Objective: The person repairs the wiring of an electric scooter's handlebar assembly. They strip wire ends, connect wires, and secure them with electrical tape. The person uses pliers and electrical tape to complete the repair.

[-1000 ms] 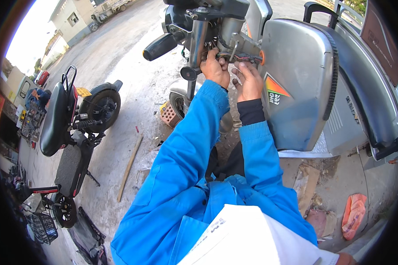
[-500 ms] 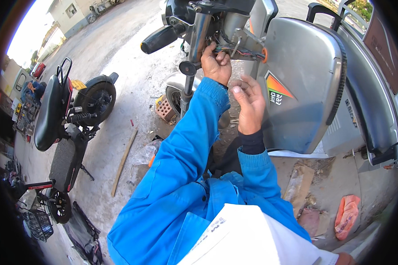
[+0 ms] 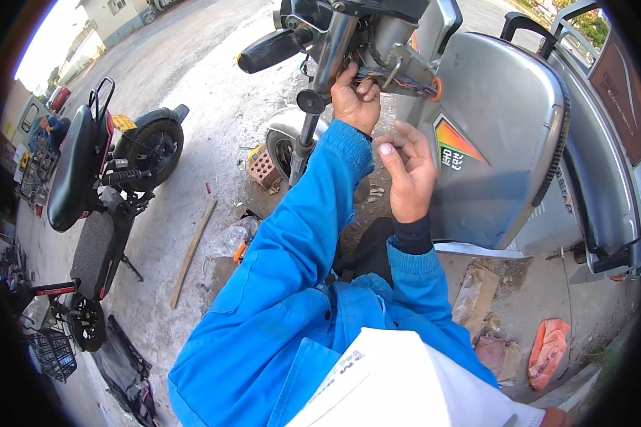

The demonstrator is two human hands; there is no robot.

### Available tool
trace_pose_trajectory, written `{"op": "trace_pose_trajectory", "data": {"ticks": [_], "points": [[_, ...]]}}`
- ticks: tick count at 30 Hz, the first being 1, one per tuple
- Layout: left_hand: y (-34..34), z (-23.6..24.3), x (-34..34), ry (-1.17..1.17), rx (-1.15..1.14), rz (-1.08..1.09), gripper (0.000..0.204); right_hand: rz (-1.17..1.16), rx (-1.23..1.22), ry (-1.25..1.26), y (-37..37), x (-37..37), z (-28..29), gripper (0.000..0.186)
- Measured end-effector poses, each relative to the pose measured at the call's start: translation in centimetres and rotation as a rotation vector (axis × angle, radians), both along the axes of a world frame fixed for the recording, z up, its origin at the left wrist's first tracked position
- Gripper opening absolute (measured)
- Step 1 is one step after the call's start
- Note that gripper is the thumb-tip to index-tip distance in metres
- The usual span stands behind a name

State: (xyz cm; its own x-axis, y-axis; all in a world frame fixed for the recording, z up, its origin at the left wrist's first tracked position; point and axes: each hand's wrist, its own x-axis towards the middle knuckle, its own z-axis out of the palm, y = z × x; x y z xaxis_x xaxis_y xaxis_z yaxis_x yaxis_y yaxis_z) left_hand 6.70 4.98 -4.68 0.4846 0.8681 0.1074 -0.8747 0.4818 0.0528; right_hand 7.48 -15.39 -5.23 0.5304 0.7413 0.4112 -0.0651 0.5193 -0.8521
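Note:
A grey three-wheeled vehicle stands before me with its front end opened up, and a bundle of coloured wires [image 3: 408,84] hangs out beside the metal fork tube [image 3: 335,53]. My left hand [image 3: 356,102] reaches up to this wiring, its fingers curled and pinched at thin wires by the tube; the fingertips are partly hidden. Below and to the right, my right hand [image 3: 409,174] is held in the air with thumb and fingers apart and slightly bent, nothing visible in it. It is close to the grey front panel [image 3: 491,128], which bears an orange-and-green triangle sticker.
A perforated brick [image 3: 263,169] lies by the front wheel [image 3: 281,151]. On the left stands a black electric scooter [image 3: 96,242], with a wooden stick [image 3: 194,252] and a plastic bag [image 3: 236,238] on the ground. An orange-pink cloth bag [image 3: 548,354] lies at lower right.
The whole view has shifted slightly, so the vehicle and both hands appear a little further right. My left hand stays at the wires; my right hand's fingers have barely moved.

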Motion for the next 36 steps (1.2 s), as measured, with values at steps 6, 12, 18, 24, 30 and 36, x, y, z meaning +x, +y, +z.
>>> {"op": "trace_pose_trajectory", "data": {"ticks": [6,12,18,24,30,36], "points": [[0.4,-1.5,0.0,0.138,0.013,-0.146,0.013,-0.026,-0.068,-0.396,4.0,2.0,2.6,0.05],[0.2,-1.5,-0.1,0.227,0.195,0.043,0.024,-0.247,-0.385,-0.791,10.8,3.5,5.0,0.064],[-2.9,-0.8,-1.6,0.294,0.328,0.191,0.029,-0.312,-0.508,-0.869,12.2,3.4,5.3,0.064],[-4.9,-1.5,-3.0,0.254,0.342,0.248,0.041,-0.044,-0.449,-0.495,12.8,4.1,5.2,0.066],[-2.9,-2.5,-2.8,0.169,0.251,0.131,0.025,-0.011,-0.3,-0.376,14.3,3.6,4.4,0.059],[-1.4,-2.4,-1.4,0.07,0.118,0.047,0.019,-0.177,-0.307,-0.582,13.8,3.6,4.4,0.044]]}}
